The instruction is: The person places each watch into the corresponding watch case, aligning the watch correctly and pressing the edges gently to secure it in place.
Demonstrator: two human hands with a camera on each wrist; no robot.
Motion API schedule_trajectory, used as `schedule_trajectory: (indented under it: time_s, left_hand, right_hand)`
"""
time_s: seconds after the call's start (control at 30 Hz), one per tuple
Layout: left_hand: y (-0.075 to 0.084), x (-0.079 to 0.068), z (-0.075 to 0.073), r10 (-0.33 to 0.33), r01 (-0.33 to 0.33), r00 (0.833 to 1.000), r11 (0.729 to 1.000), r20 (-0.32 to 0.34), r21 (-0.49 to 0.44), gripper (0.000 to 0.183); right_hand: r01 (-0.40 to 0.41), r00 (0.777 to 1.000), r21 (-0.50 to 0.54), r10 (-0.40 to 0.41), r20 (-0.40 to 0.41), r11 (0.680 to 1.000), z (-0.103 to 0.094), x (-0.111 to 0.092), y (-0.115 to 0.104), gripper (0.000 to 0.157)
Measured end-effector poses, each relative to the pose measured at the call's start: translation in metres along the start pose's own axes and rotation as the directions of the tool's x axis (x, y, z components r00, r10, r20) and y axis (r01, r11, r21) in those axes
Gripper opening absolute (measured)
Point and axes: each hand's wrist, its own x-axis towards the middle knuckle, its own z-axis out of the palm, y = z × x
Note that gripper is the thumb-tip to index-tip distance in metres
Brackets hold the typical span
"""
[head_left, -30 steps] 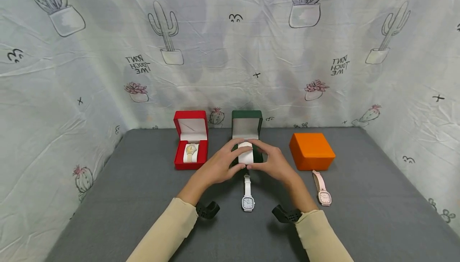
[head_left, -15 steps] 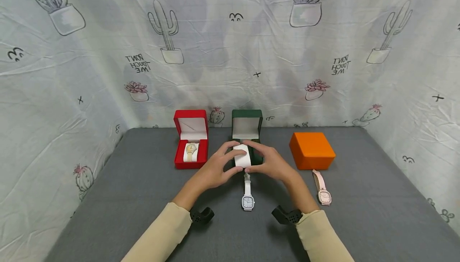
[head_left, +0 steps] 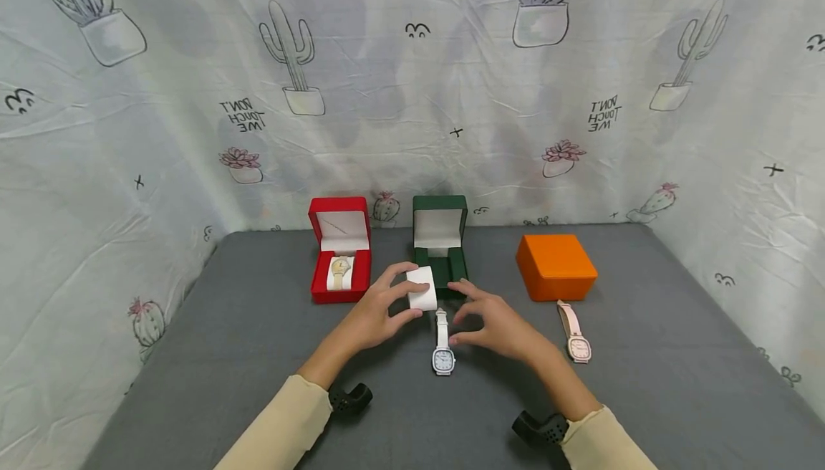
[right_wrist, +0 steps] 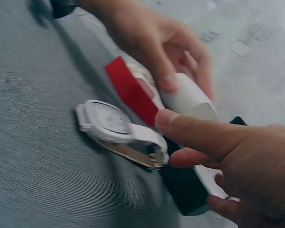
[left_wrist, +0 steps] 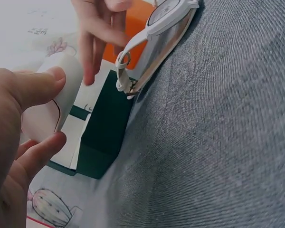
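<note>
Pinched between the thumb and fingers of my left hand (head_left: pixel 374 316) is a white watch cushion (head_left: pixel 422 289), held in front of the green watch box (head_left: pixel 440 205). That box stands with its lid up, and its green inner slot shows bare. My right hand (head_left: pixel 499 321) is apart from the cushion, fingers spread and bent with nothing between them, beside the white watch (head_left: pixel 443 360). The watch lies dial up, its strap (head_left: pixel 441 323) stretching toward the green box. In the left wrist view the cushion (left_wrist: pixel 66 80) sits between thumb and fingertips.
On the left, a red watch box (head_left: pixel 341 204) stands with its lid raised and a gold-toned watch (head_left: pixel 339 267) on a white cushion inside. An orange box (head_left: pixel 557 267) is closed at the right, a pink watch (head_left: pixel 579 348) before it. Patterned cloth hangs behind the grey table (head_left: pixel 258 355).
The white cushion has come out of the green box and moved left and nearer in my left hand. My right hand has left the cushion and drawn back toward the white watch.
</note>
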Motion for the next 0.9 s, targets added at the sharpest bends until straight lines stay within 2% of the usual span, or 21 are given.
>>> schedule_trajectory:
  time_s: [0.2, 0.43, 0.7, 0.9]
  left_hand:
    - [-0.003, -0.003, -0.001, 0.015, -0.015, 1.0, 1.0, -0.009, -0.011, 0.044]
    - [-0.002, -0.002, -0.003, -0.017, 0.018, 1.0, 0.999, 0.026, -0.036, 0.046]
    - [0.0, 0.0, -0.004, -0.037, 0.038, 0.999, 0.998, 0.019, -0.046, 0.048]
    - [0.004, 0.0, -0.003, -0.016, 0.017, 1.0, 0.997, 0.017, -0.069, 0.048]
  right_hand:
    - [0.012, 0.996, -0.018, -0.01, 0.091, 1.0, 0.015, 0.0, -0.003, 0.035]
    - [0.04, 0.995, 0.039, -0.043, 0.085, 0.998, 0.023, 0.002, -0.004, 0.021]
    - [0.083, 0.996, 0.198, -0.078, -0.033, 0.977, 0.017, 0.001, 0.003, 0.02]
    - [0.114, 0.988, 0.29, -0.078, -0.134, 0.95, 0.008, 0.001, 0.008, 0.018]
